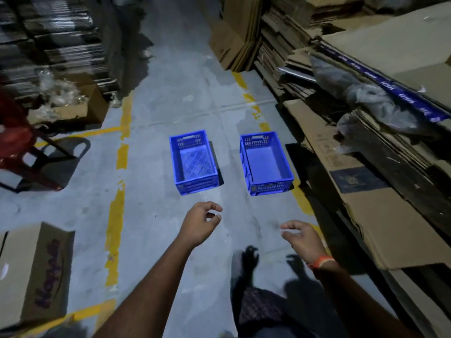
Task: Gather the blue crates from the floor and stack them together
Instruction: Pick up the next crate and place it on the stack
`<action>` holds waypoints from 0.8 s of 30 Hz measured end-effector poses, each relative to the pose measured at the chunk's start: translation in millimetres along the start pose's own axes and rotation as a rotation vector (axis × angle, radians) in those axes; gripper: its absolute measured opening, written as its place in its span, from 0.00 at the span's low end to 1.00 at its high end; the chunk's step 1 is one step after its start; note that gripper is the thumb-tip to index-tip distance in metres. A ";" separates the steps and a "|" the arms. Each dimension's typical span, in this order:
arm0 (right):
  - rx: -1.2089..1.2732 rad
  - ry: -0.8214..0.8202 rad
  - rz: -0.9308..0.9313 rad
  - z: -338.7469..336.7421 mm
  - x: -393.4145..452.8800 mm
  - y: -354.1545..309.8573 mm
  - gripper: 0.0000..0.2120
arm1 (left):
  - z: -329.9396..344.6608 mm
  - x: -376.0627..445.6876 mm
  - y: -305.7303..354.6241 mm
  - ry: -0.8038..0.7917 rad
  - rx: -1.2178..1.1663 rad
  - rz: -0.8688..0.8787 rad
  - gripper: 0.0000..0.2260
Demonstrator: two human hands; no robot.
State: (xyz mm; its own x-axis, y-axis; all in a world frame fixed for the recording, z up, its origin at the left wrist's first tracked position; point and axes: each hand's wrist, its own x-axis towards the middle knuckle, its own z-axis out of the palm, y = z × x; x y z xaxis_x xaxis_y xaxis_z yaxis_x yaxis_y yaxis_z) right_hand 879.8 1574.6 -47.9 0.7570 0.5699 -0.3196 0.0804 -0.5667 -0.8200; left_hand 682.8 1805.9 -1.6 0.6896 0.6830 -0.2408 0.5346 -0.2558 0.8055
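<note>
Head view: two blue crates sit side by side on the floor, long sides running away. Left crate (194, 162) lies just past the left hand (200, 224). Right crate (266, 163) lies farther from the right hand (301, 236). Both hands hold nothing, fingers loosely curled and apart.

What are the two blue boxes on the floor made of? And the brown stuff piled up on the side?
The two blue crates look like hard moulded plastic: even bright colour, slotted walls, cut-out handles. The left one has a lattice bottom, the right one a smooth bottom. The brown stacks look like flattened corrugated cardboard, matte, with layered edges showing.
</note>
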 end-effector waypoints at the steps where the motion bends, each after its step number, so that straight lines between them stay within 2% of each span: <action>1: 0.005 0.019 0.014 3.6 22.7 -0.9 0.06 | -3.9 26.7 0.5 -0.012 0.006 -0.007 0.06; 5: 0.050 0.034 0.080 9.5 114.8 -17.1 0.05 | -17.6 135.4 10.9 -0.088 0.045 -0.009 0.06; 7: 0.069 0.061 0.071 8.4 153.5 -25.6 0.08 | -24.2 183.1 22.5 -0.134 0.061 -0.010 0.07; 13: -0.029 0.098 0.112 -5.1 246.9 -69.9 0.07 | -38.4 322.9 56.3 -0.218 0.140 0.053 0.06; 16: -0.044 0.134 0.146 -8.5 289.7 -76.6 0.07 | -32.1 394.3 68.3 -0.314 0.242 0.125 0.06; 18: -0.058 0.144 0.169 -3.0 321.0 -54.6 0.08 | -23.3 444.0 76.1 -0.391 0.285 0.166 0.06; 22: -0.004 0.241 0.321 15.0 360.2 -64.8 0.05 | 3.9 544.7 84.3 -0.524 0.399 0.296 0.08; 24: 0.066 0.340 0.399 31.0 382.2 -65.9 0.04 | 21.4 597.6 87.0 -0.589 0.456 0.361 0.09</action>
State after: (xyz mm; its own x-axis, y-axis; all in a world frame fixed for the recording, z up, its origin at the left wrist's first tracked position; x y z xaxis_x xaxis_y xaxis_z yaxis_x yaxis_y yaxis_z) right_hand 1143.8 1848.2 -130.8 0.8890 0.0861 -0.4497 -0.2897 -0.6549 -0.6980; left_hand 1151.9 2177.1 -87.1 0.9322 0.0678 -0.3555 0.2893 -0.7296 0.6196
